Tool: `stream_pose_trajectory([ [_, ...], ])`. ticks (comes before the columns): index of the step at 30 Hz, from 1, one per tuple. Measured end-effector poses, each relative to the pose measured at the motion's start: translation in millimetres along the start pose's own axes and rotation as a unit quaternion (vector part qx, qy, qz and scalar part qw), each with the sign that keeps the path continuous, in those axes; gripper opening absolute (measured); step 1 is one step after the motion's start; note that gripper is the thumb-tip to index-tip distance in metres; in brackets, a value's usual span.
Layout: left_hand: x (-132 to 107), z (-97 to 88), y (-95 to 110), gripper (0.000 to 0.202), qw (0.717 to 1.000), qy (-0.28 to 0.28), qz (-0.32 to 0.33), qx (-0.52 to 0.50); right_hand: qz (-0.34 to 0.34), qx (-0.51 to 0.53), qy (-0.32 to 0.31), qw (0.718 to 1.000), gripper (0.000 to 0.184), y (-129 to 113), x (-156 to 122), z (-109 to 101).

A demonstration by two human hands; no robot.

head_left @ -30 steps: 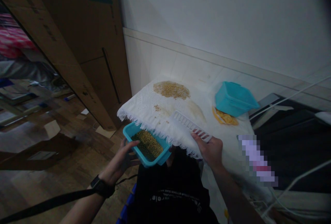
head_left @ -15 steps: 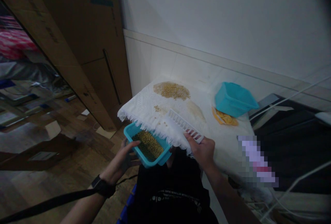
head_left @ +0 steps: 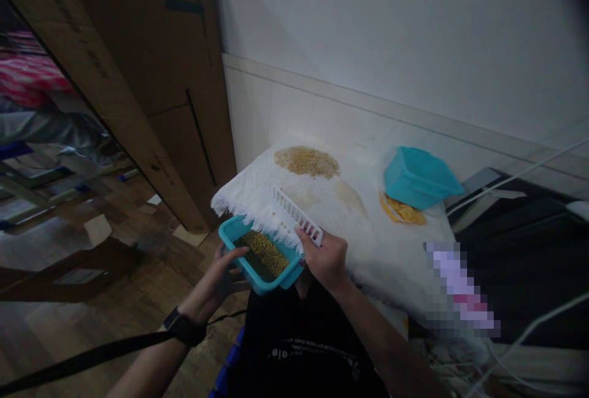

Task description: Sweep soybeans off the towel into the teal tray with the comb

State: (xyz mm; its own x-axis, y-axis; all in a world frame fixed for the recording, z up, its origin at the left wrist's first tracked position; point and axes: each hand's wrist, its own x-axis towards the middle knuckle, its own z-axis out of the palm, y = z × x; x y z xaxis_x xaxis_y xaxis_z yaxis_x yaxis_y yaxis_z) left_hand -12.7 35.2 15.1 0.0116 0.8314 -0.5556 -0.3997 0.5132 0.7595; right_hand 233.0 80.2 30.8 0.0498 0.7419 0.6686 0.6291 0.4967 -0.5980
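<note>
My left hand (head_left: 225,275) grips the left side of a turquoise plastic basin (head_left: 260,287), its thumb over the rim. Yellowish round beans (head_left: 267,254) cover the bottom of it. The basin is held just below the fringed front edge of a white cloth (head_left: 248,186). In my right hand (head_left: 326,257) is a white slotted plastic strip (head_left: 292,211), slanted low over the cloth. A few loose beans lie between the strip and the fringe. Farther back on the cloth spreads a pile of the same beans (head_left: 310,162) on a damp brownish patch.
A second turquoise basin (head_left: 421,180) stands at the right of the cloth, beside a yellow cloth (head_left: 402,209). Tall cardboard (head_left: 184,79) rises at the left, and a white wall is behind. White cables (head_left: 519,177) cross a dark surface at the right.
My right hand has moved the slotted strip left and toward the basin. The small group of beans on the cloth has shifted to the fringed edge. My left hand and the basin stay nearly still.
</note>
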Motion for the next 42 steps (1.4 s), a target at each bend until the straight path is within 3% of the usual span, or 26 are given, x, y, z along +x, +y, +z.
stream_pose_trajectory([
  [4,2,-0.2,2,0.073,1.000,0.021,-0.009,0.001,0.018,0.029,-0.006,0.999,0.034,-4,2,2],
  [8,3,0.3,3,0.080,1.000,0.026,-0.014,0.003,0.046,-0.016,0.042,0.998,0.037,7,22,1],
  [12,3,0.0,5,0.077,0.999,0.030,-0.014,0.007,0.056,-0.069,0.048,0.995,0.042,21,34,-2],
  [18,3,-1.3,5,0.078,0.999,0.032,-0.017,0.007,0.061,-0.095,0.051,0.992,0.046,27,31,-1],
  [42,0,-3.2,4,0.075,1.000,0.019,-0.010,0.010,0.069,-0.052,0.021,0.996,0.040,17,35,10],
])
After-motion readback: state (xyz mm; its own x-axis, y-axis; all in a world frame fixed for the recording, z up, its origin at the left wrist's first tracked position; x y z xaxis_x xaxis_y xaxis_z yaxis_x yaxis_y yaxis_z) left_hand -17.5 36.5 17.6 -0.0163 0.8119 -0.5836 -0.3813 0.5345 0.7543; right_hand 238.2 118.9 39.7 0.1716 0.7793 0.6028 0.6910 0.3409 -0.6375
